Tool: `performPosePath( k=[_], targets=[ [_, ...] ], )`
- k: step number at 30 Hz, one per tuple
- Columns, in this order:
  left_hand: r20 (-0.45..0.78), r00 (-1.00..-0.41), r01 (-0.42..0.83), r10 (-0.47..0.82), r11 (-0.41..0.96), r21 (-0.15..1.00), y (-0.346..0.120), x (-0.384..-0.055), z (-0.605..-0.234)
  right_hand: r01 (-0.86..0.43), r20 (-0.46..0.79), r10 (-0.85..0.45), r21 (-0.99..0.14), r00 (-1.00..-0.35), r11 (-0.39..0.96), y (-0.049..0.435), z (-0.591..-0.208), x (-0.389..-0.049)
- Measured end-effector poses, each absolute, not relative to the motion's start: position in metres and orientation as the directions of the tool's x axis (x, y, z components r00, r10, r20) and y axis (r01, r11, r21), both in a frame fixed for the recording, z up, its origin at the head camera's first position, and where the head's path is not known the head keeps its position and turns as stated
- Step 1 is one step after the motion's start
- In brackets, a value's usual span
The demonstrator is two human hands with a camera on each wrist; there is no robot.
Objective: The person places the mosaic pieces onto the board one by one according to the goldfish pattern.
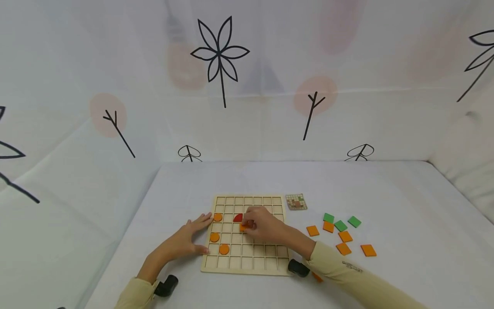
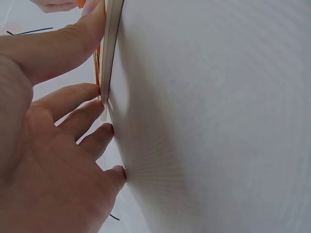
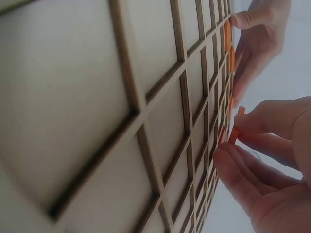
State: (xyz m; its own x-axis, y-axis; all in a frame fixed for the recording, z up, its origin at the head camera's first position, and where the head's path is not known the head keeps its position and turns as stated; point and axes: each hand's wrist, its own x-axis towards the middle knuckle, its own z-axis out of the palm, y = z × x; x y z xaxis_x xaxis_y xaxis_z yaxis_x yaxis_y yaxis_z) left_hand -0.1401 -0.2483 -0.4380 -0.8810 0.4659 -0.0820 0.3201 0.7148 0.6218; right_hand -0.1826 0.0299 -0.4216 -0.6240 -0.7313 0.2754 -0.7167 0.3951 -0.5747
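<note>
A wooden grid board [image 1: 247, 271] lies flat on the white table. Between thumb and fingers, my right hand [image 1: 262, 224] pinches an orange square tile [image 1: 243, 227] over the board's middle; the right wrist view shows the tile [image 3: 237, 126] tilted close to the grid. Just behind it a red piece [image 1: 238, 218] sits in a cell, partly covered by the hand. Orange round pieces [image 1: 224, 249] occupy cells on the board's left side. With fingers spread, my left hand [image 1: 185, 241] rests along the left edge, thumb and fingertips at the rim.
Right of the board lie loose orange square tiles [image 1: 368, 250] and green square tiles [image 1: 354, 222]. A small printed pattern card [image 1: 296, 201] is by the far right corner. Another orange tile [image 1: 317, 277] shows partly under the right forearm. Patterned white cloth [image 1: 262, 128] stands behind the table.
</note>
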Motion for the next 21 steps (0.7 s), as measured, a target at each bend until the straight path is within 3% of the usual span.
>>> performPosePath(
  k=[13,21],
  targets=[
    [-0.077,-0.878,0.327,0.473,0.709,0.625,-0.249,-0.141,-0.438,-0.724,0.242,-0.727,-0.502,-0.643,0.473,0.006,-0.427,-0.180],
    [-0.086,-0.879,0.321,0.468,0.717,0.619,-0.248,-0.141,-0.439,-0.687,0.226,-0.685,-0.498,-0.692,0.530,0.000,-0.427,-0.173]
  ],
)
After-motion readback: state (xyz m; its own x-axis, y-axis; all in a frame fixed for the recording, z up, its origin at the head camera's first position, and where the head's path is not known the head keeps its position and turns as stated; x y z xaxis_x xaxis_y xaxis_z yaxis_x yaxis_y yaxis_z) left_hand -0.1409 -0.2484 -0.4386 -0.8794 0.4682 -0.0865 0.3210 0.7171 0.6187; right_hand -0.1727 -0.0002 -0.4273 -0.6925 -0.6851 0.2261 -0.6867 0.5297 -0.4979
